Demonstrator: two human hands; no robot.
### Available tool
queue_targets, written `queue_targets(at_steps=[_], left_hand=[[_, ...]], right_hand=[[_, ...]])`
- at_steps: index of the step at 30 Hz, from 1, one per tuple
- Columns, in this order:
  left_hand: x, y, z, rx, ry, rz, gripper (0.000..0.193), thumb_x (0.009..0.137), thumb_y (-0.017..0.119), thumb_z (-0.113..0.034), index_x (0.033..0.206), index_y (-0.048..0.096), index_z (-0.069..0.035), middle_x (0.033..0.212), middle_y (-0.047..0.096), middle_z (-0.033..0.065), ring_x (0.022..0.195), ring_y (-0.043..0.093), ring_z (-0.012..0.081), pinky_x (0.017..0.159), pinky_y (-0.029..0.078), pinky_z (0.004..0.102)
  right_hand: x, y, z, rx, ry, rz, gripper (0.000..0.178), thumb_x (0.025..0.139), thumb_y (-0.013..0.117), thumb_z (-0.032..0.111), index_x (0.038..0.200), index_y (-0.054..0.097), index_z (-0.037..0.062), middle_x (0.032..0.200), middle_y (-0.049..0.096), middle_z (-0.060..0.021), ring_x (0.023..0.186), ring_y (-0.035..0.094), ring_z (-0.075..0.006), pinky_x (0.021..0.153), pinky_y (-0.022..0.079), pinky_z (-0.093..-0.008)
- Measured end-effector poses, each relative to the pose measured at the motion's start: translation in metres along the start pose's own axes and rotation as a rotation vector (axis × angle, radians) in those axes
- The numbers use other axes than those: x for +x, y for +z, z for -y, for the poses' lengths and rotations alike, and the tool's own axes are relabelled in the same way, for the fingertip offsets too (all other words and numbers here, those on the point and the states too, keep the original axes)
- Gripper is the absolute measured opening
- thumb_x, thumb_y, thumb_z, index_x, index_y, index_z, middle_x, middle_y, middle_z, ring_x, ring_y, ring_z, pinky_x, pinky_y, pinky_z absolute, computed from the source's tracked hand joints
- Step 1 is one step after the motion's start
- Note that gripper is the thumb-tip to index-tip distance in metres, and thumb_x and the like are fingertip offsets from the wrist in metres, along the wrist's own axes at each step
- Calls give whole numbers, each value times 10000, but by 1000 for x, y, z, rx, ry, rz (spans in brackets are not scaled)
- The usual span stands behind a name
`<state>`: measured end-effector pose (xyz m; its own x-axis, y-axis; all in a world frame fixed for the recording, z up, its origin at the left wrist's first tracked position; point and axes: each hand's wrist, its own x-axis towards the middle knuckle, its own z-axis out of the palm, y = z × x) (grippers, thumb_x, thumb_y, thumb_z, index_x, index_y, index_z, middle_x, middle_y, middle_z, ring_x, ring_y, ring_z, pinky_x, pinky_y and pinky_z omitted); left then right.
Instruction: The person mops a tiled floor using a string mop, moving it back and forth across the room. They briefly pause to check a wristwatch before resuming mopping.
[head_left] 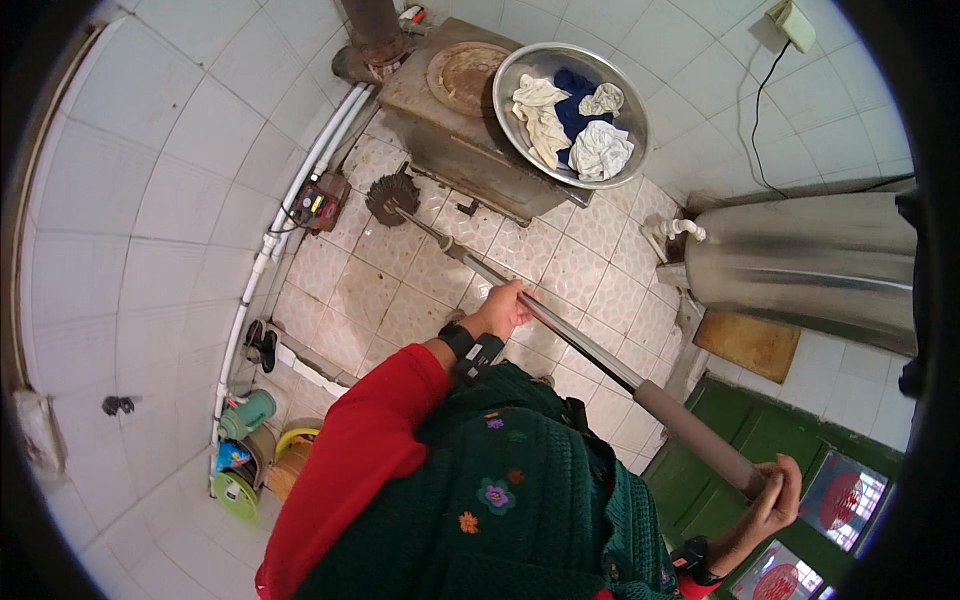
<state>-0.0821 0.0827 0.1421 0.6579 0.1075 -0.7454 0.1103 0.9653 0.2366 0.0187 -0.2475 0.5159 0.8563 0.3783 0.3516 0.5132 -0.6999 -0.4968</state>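
A long-handled mop (590,342) slants across the middle, its shaft metallic with a brown grip at the upper end. My left hand (505,309) is closed round the metal shaft about halfway along. At the lower right, my right hand (778,494) is closed on the end of the brown grip. The dark, matted mop head (390,198) rests on the wet-looking tiled floor (420,275), close to the left end of a metal stove (450,150).
A steel basin (640,150) holding white and dark blue cloths sits on the stove. White pipes (262,265) and a red pump (320,202) line the left wall. Buckets (262,445) stand lower left. On the right are a large metal tank (810,265) and a green door (705,425).
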Motion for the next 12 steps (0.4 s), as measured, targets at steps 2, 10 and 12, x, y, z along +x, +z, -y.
queue_targets(at_steps=[2,10,12], left_hand=[[-13,10,19,88,-91,112,314,906,433,-352,960,498,-50,937,566,68,876,567,193,766,466,352],[-111,100,65,707,266,430,592,882,392,-559,914,594,-3,834,621,88,804,611,158,738,465,265],[-137,130,82,728,495,455,587,878,411,-551,930,598,3,860,625,98,828,609,167,777,457,264]], right_hand=[[8,-21,-28,24,-36,-68,220,882,443,79,1007,592,-22,680,583,-104,582,543,-136,540,418,-253],[58,-77,-158,73,-102,7,235,918,417,71,1075,567,-17,715,568,-71,562,468,-97,519,379,-224],[75,-71,-176,113,-320,77,234,922,437,77,1092,576,-2,738,567,-63,565,472,-86,488,358,-201]])
